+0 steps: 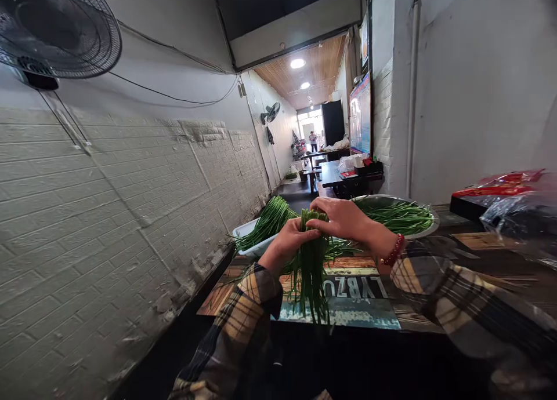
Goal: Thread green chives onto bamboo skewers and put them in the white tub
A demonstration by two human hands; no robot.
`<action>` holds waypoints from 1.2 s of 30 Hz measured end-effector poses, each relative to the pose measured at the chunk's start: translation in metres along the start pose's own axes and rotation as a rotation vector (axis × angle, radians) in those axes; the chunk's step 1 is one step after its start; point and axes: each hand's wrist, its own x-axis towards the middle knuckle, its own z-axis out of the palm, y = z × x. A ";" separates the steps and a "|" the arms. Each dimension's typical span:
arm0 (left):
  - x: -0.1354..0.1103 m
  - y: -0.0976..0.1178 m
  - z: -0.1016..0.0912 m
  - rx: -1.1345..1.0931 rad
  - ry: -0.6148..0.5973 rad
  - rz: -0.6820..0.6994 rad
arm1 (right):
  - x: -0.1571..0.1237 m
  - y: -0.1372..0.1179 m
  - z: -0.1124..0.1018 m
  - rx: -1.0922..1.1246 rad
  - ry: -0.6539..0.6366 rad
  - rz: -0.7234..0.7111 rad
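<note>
Head view shows the left hand (289, 240) closed round a bunch of long green stems (314, 272) and the right hand (342, 217) curled onto its top end, the strands hanging below both hands over a patterned table (357, 314). Beyond the left hand, a white tray (260, 247) holds a stem pile (272, 219); beyond the right wrist, a wide bowl (436, 225) holds another heap (400, 215).

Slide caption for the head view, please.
Left hand and right hand hold green stalks at a table, tray and bowl beyond.
</note>
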 end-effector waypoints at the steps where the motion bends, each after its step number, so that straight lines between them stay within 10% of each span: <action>1: -0.001 -0.001 0.001 0.014 -0.002 0.004 | 0.001 -0.003 0.003 -0.008 -0.015 0.006; 36: -0.013 -0.024 0.001 -0.034 -0.130 -0.167 | -0.025 -0.006 0.044 0.108 -0.009 -0.021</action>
